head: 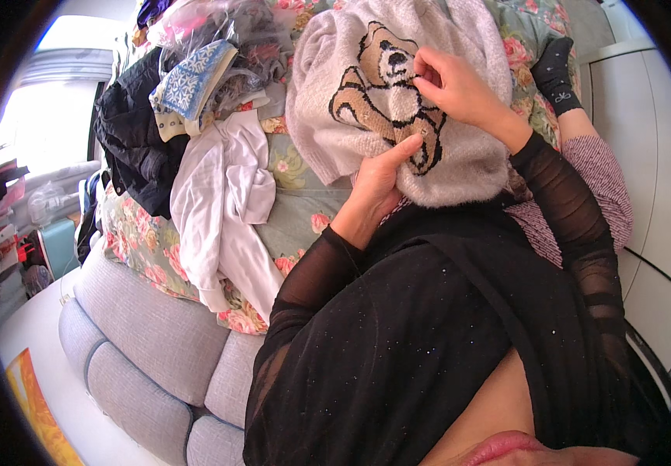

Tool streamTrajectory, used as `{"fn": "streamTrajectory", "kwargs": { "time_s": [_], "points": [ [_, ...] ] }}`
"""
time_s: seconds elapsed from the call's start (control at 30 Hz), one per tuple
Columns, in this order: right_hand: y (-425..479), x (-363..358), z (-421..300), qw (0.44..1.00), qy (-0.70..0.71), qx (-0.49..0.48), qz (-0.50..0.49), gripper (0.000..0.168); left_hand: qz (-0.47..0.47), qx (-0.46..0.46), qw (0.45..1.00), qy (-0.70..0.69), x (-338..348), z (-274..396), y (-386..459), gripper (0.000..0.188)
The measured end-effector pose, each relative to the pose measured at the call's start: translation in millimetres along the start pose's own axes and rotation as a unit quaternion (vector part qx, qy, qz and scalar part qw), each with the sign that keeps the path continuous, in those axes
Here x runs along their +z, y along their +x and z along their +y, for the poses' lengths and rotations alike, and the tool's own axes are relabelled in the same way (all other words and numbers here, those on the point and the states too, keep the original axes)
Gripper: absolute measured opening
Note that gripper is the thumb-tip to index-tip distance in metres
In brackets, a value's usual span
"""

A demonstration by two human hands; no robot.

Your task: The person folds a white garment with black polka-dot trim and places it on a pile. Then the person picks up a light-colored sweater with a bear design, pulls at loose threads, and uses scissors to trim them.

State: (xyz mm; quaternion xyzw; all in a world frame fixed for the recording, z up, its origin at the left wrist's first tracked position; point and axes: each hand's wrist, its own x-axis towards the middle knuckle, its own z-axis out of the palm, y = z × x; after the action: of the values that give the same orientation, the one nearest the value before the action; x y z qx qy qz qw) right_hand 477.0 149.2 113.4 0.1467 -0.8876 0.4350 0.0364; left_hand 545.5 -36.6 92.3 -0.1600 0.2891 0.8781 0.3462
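A fluffy pale grey-pink knitted sweater (pixel 323 99) lies bunched over my lap and the bed, with a brown teddy bear motif (pixel 396 105) outlined in black facing up. My left hand (pixel 379 180) grips the sweater's near part, its thumb on top by the bear's leg and the other fingers tucked beneath. Above the bear's face, at its right side, is my right hand (pixel 457 84) with thumb and fingertips drawn together. Nothing shows between those fingertips, though something very small could be hidden there.
A floral bedspread (pixel 288 163) covers the bed. To the left lie a white long-sleeved garment (pixel 219 192), a black garment (pixel 137 140), a folded blue-and-white patterned cloth (pixel 192 81) and clear plastic bags (pixel 254 41). A grey padded headboard (pixel 149 332) curves nearby; white cabinet doors (pixel 626 116) stand at right.
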Motion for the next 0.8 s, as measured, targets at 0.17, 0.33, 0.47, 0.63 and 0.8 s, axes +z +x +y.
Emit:
{"fn": "streamTrajectory", "kwargs": {
  "time_s": [0.17,0.33,0.47,0.63,0.8],
  "points": [
    [0,3,4,1.0,-0.002,0.006,-0.001,0.014,-0.007,0.0,1.0,0.017,5,5,-5,0.042],
    [0,5,10,1.0,-0.027,-0.005,0.008,0.014,-0.014,0.009,1.0,0.022,3,4,-3,0.043],
    [-2,5,13,0.999,-0.038,0.013,0.003,0.014,-0.013,-0.005,1.0,0.018,2,5,-4,0.042],
    [-3,6,13,0.999,-0.04,0.014,0.012,0.014,-0.022,0.003,0.999,0.029,3,5,-3,0.041],
    [-6,2,16,0.999,0.015,0.029,-0.011,0.014,-0.029,0.006,0.999,0.027,0,5,-1,0.042]
  ]
}}
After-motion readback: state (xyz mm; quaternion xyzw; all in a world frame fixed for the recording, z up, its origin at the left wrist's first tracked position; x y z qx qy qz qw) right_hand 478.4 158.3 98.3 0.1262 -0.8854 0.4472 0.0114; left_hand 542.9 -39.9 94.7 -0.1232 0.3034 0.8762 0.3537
